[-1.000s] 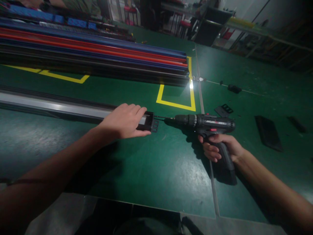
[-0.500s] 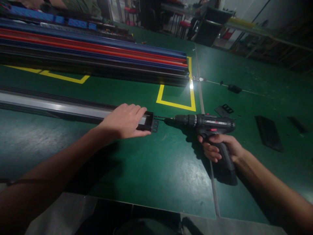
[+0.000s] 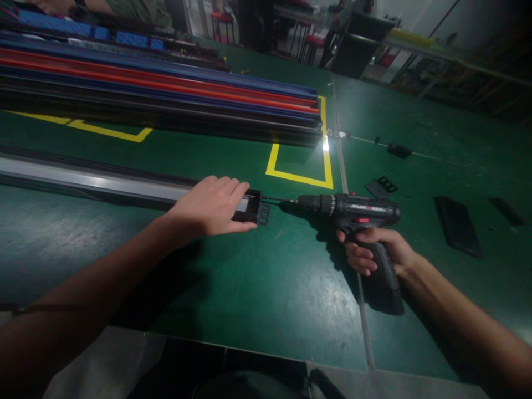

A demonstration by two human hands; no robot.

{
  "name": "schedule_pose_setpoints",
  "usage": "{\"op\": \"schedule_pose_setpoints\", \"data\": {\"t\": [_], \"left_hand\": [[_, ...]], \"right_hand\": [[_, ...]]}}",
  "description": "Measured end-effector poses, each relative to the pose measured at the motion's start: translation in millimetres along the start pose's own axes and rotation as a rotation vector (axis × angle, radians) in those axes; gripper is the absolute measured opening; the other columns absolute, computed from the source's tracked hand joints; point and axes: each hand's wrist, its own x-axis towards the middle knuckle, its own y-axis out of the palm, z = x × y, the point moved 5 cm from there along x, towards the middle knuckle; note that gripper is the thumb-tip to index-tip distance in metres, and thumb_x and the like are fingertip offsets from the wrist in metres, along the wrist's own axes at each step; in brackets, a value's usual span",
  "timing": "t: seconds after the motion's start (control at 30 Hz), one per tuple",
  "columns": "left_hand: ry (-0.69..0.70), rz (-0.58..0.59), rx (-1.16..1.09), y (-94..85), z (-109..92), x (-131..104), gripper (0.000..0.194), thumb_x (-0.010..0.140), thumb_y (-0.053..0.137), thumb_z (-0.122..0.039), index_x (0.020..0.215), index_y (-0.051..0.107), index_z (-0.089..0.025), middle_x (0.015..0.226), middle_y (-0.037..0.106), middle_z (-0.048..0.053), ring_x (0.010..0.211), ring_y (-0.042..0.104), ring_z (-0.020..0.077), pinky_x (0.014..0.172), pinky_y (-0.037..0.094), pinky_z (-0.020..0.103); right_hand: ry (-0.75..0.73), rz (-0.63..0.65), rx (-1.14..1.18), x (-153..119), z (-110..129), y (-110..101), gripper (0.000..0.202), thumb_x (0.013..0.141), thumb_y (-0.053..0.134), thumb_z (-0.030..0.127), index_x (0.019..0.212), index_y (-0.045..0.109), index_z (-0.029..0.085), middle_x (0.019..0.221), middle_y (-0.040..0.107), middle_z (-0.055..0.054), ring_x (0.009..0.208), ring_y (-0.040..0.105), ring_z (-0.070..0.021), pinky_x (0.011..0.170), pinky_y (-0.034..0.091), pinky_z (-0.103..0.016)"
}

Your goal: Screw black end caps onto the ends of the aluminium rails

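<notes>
A long black and silver metal profile point(image 3: 112, 184) lies across the left side of the green table. Near its right end, my left hand point(image 3: 211, 206) wraps over the top, thumb on the near side and fingers on the far side. On that end sits a black end plate point(image 3: 264, 213) with rectangular cut-outs. My right hand point(image 3: 374, 252) grips the handle of a black cordless drill point(image 3: 353, 210), which points left. The drill's long, thin bit point(image 3: 279, 200) reaches the end plate; its very tip is too small to make out.
Blue, red and black profiles point(image 3: 187, 91) lie stacked beyond, next to yellow tape marks point(image 3: 299, 178). To the right are a loose slotted plate point(image 3: 381, 187), a flat black piece point(image 3: 457, 226) and a small black block on a cord point(image 3: 399, 150). Another person's arm point(image 3: 95, 6) shows at the upper left.
</notes>
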Motion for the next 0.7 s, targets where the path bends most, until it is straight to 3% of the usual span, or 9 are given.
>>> {"op": "schedule_pose_setpoints", "data": {"t": [0.7], "left_hand": [[-0.012,0.016,-0.012,-2.0,-0.1,-0.5,0.085,0.097,0.034,-0.077,0.143,0.056,-0.009,0.126,0.067,0.021,0.109,0.063,0.0344,0.089,0.043,0.042]], "right_hand": [[0.008,-0.038,-0.041,-0.8,-0.9,-2.2,0.022,0.09,0.064,0.026,0.105,0.072,0.012,0.059,0.051,0.004,0.045,0.046,-0.0096,0.05,0.054,-0.024]]}}
